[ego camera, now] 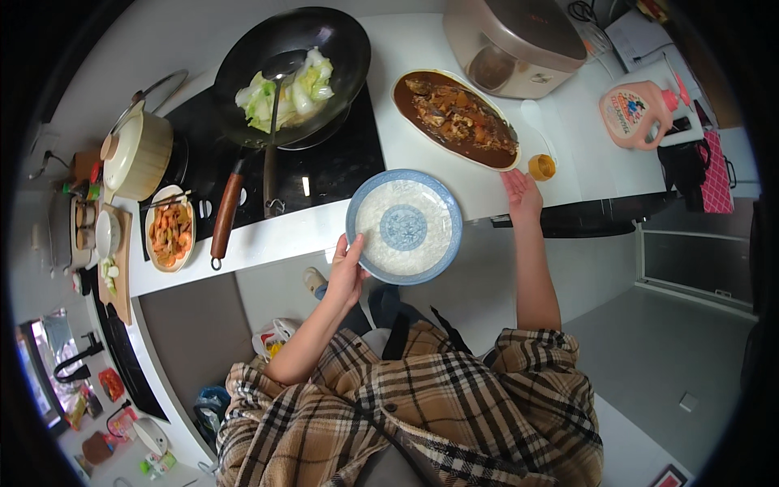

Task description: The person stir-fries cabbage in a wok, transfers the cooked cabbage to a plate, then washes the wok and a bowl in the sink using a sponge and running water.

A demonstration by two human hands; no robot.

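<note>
My left hand (345, 271) grips the near left rim of a blue-and-white plate (405, 227), thumb on top. No food lies on the plate, held over the counter's front edge. At the near right end of an oval dish of fish in brown sauce (456, 120), my right hand (522, 193) has its fingers at the rim; whether they grip it cannot be told. A yellow cap (541, 167) sits beside that hand. On the cooktop, a black wok (341, 45) holds leafy cabbage (304, 91) and a metal ladle (275, 103).
A lidded cream pot (143, 155) and a dish of shrimp with chopsticks (171, 234) are at the left. The wok's wooden handle (226, 219) juts over the counter edge. A rice cooker (517, 45) and a pink jug (633, 115) stand at the right.
</note>
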